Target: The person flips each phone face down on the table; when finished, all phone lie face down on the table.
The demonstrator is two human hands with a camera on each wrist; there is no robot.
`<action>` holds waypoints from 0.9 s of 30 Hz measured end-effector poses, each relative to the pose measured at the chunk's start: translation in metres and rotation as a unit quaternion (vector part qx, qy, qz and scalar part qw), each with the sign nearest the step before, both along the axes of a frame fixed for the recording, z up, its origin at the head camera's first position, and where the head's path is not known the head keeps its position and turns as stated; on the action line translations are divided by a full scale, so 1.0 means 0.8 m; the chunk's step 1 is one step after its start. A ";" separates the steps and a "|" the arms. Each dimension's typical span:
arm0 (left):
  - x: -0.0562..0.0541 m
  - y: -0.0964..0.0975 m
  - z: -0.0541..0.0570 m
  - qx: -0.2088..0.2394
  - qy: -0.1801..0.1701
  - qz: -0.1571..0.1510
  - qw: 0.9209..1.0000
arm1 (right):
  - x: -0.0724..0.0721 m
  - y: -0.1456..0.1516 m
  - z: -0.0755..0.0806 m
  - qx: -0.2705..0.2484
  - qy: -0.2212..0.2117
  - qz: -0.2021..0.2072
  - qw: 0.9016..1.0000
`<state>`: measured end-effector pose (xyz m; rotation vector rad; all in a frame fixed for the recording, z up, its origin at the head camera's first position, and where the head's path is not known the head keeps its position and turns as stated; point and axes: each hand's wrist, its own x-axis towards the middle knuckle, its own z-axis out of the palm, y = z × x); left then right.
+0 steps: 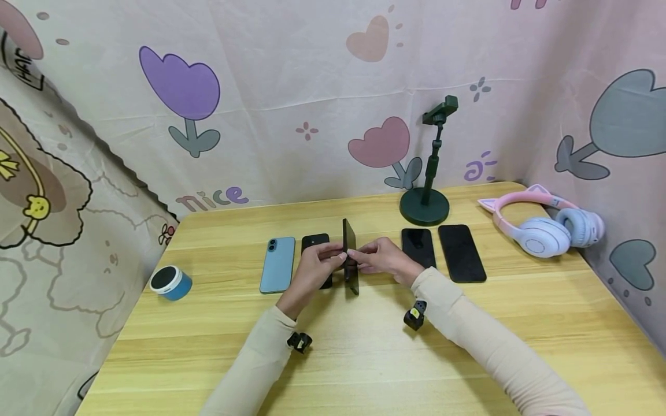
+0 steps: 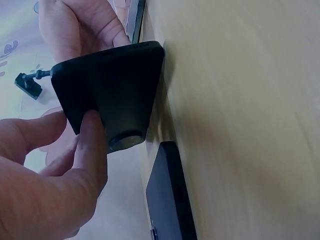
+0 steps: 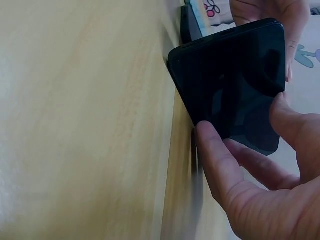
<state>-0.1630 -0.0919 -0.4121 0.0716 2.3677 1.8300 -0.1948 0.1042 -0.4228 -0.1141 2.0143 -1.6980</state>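
Note:
A black smartphone [image 1: 349, 234] stands on its long edge on the table, between both hands. My left hand [image 1: 314, 268] pinches its upper edge, thumb at the edge and a finger along the back, as the left wrist view shows. On the back of the phone [image 2: 120, 85] sits a round camera bump [image 2: 126, 141]. My right hand [image 1: 384, 257] holds it from the screen side; in the right wrist view the thumb is at the upper edge of the phone [image 3: 235, 70] and the index finger low, near the tabletop. Another black phone [image 1: 314, 239] lies partly hidden behind the left hand.
Left of the hands lie a light-blue phone [image 1: 278, 266] and a blue jar with a black-topped lid [image 1: 171, 283]. Two dark phones [image 1: 418, 245] [image 1: 462, 253] lie to the right. Behind them stand a dark green phone stand [image 1: 424, 207] and cat-ear headphones [image 1: 541, 238]. Printed cloth hangs around the table.

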 end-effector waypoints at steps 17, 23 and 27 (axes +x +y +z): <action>0.001 0.001 -0.009 -0.016 0.001 -0.029 0.999 | -0.002 0.003 0.000 -0.052 -0.035 0.011 0.998; 0.002 0.001 -0.012 -0.030 0.007 -0.043 0.999 | -0.002 0.004 0.001 -0.075 -0.042 0.021 0.996; 0.004 0.002 -0.012 -0.039 0.005 -0.047 0.998 | -0.002 0.006 0.002 -0.087 -0.046 0.022 0.995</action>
